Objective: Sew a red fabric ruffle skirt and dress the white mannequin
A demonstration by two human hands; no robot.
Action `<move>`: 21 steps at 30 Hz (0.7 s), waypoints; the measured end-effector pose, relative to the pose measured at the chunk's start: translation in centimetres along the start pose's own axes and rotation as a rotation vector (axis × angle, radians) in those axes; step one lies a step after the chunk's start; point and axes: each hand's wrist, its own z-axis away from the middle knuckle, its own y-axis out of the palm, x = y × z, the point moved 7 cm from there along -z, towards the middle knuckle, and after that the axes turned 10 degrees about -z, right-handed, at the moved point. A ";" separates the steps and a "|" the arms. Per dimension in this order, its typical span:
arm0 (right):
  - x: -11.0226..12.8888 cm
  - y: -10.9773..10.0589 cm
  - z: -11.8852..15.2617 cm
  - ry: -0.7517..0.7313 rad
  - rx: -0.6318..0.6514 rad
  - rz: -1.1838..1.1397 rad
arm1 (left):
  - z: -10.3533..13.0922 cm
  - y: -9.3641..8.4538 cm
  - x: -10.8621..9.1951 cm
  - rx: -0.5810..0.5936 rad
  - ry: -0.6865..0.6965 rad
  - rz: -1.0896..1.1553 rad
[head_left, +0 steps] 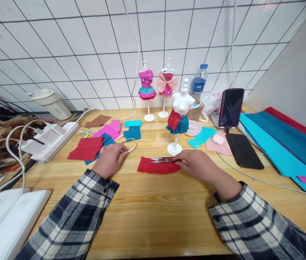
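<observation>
Three mini mannequins (179, 108), two hands (111, 160).

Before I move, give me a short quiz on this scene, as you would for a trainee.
1. How many dress forms stand on the table?
2. True or false: the snips in the right hand point their blade tips away from the left hand.
3. What colour is the curved band at the left hand's fingertips? A) black B) white C) green

Key: 1. Three. 2. False; the tips point toward it. 3. B.
</observation>
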 end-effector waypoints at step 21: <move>4.4 0.6 1.1 -0.109 -0.351 -0.238 | 5.8 -0.6 -12.8 0.233 0.453 0.926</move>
